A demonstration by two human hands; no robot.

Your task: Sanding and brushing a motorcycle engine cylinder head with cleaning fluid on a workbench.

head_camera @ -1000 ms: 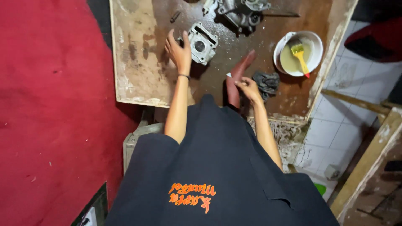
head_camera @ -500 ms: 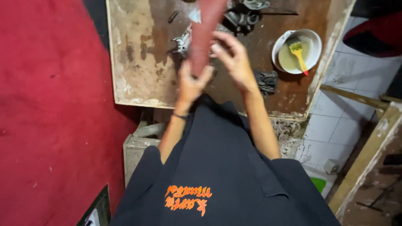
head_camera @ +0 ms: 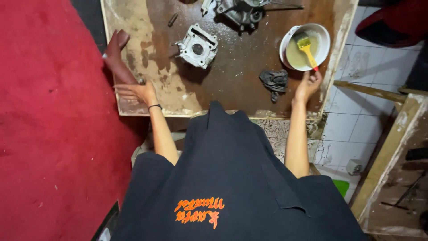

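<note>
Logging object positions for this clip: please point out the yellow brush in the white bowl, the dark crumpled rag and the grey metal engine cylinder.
yellow brush (head_camera: 304,43), head view, on its bristle head.
dark crumpled rag (head_camera: 274,81), head view, its middle.
grey metal engine cylinder (head_camera: 197,46), head view, beside its bore.

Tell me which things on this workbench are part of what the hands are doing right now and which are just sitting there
In hand:
- left hand at the dark red part by the board's left edge
- right hand at the brush handle
- white bowl of yellowish liquid

Lying about:
- metal cylinder block
- engine parts at the top
- dark rag
- small bolt
</note>
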